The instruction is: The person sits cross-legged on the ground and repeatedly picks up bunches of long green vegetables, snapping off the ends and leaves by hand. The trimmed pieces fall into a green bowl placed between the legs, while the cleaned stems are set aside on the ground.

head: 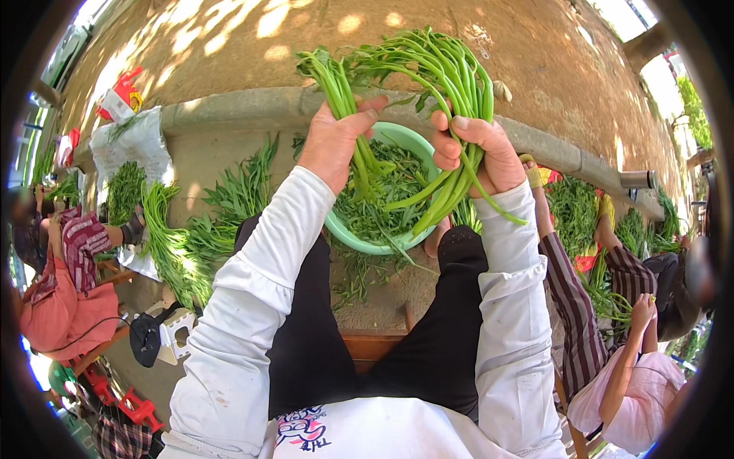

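My left hand (341, 135) is closed around a small bunch of green leafy vegetable stems (338, 86), upright above the rim of a mint-green plastic basin (338, 229). In my right hand (481, 146) is a larger bunch of long green stems (467, 74); its tops arch over to the left and the stem ends spread below the fist. The basin stands on the ground between my knees and holds loose leaves and pieces of stem (381, 215). Both hands are above the basin, apart from each other.
Long-stemmed greens (172, 246) and leafy piles (246, 183) lie at the left. A concrete kerb (229, 112) runs beyond the basin. A black bag (146, 338) rests by a white stool (175, 333). People sit on both sides, with more greens (573, 212) near the one at right.
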`<state>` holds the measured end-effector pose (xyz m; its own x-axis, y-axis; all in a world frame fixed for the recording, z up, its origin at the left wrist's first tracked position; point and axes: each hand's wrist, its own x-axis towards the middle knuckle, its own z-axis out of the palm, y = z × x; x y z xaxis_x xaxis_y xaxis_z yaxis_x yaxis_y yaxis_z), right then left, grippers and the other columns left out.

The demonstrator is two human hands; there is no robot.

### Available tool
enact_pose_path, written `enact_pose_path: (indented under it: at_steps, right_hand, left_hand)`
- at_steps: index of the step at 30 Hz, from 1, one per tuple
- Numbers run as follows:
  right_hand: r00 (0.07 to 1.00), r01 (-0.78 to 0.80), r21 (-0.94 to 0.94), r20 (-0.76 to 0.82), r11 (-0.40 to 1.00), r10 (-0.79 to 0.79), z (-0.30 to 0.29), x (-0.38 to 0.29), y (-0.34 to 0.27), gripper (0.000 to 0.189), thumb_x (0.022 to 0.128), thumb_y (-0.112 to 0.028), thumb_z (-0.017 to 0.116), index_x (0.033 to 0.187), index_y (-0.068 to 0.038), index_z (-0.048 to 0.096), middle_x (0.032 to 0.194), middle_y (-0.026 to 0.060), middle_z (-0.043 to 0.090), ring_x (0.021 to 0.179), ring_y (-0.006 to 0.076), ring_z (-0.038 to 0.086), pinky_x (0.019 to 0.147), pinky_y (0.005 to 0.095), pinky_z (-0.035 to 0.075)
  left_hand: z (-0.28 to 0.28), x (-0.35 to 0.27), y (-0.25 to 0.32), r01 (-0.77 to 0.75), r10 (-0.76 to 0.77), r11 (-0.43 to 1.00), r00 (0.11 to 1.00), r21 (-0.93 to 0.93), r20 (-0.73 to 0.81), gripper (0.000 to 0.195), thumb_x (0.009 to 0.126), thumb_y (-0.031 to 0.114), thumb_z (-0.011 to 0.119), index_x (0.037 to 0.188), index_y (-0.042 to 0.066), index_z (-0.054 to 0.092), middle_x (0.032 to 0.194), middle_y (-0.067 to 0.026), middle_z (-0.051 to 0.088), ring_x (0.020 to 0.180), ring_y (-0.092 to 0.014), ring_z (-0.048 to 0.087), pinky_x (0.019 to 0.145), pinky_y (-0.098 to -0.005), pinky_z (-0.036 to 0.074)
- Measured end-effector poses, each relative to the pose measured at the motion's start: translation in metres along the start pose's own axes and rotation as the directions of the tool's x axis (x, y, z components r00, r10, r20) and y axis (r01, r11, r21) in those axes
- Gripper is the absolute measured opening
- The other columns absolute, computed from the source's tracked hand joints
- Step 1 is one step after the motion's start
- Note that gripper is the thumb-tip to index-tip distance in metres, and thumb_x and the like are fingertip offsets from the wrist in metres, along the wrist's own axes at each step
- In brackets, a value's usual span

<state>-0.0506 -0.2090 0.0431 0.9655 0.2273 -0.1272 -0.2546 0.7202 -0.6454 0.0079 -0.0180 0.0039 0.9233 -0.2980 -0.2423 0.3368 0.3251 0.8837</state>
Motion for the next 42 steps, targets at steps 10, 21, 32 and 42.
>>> enact_pose_path:
  at_steps: [10,21,32,42]
  right_hand:
    - [1.000,-0.009,0.006,0.005,1.000,0.009,0.001,-0.002,0.000,0.026,0.081,-0.006,0.056,0.105,0.000,0.050,0.089,0.0096,0.059,0.065,0.0145,0.054,0.053,0.0275,0.046]
    - [0.998,-0.036,-0.025,-0.060,0.999,0.034,-0.012,-0.004,-0.008,0.020,0.085,-0.013,0.054,0.101,-0.001,0.050,0.074,0.0040,0.051,0.062,0.0121,0.047,0.055,0.0239,0.041]
    - [0.995,0.078,0.012,-0.064,0.997,-0.077,-0.015,-0.006,-0.012,0.025,0.081,-0.003,0.056,0.105,-0.001,0.049,0.089,0.0102,0.058,0.066,0.0159,0.054,0.056,0.0285,0.046]
    - [0.979,0.172,0.089,-0.123,0.981,-0.160,-0.024,-0.007,-0.014,0.024,0.081,-0.004,0.056,0.104,-0.002,0.050,0.091,0.0083,0.058,0.070,0.0148,0.055,0.058,0.0280,0.049]
  left_hand:
    - [0.011,-0.007,-0.005,-0.021,-0.003,0.992,0.981,0.125,0.192,0.032,0.081,0.006,0.058,0.113,0.002,0.052,0.110,-0.0091,0.058,0.104,-0.017,0.052,0.090,-0.0302,0.040]
    - [0.011,-0.007,-0.006,0.138,-0.185,0.977,0.926,0.163,0.328,0.028,0.080,0.007,0.062,0.105,0.001,0.050,0.098,-0.0103,0.060,0.089,-0.020,0.061,0.083,-0.0311,0.045]
    - [0.001,0.000,-0.010,0.171,-0.183,0.977,0.979,0.128,0.089,0.027,0.077,0.003,0.058,0.104,0.001,0.051,0.093,-0.0107,0.060,0.078,-0.018,0.059,0.071,-0.0305,0.046]
    - [-0.012,0.002,-0.011,0.166,-0.166,0.986,0.974,-0.014,-0.151,0.027,0.078,0.003,0.060,0.102,0.004,0.049,0.091,-0.0092,0.060,0.081,-0.018,0.058,0.066,-0.0308,0.048]
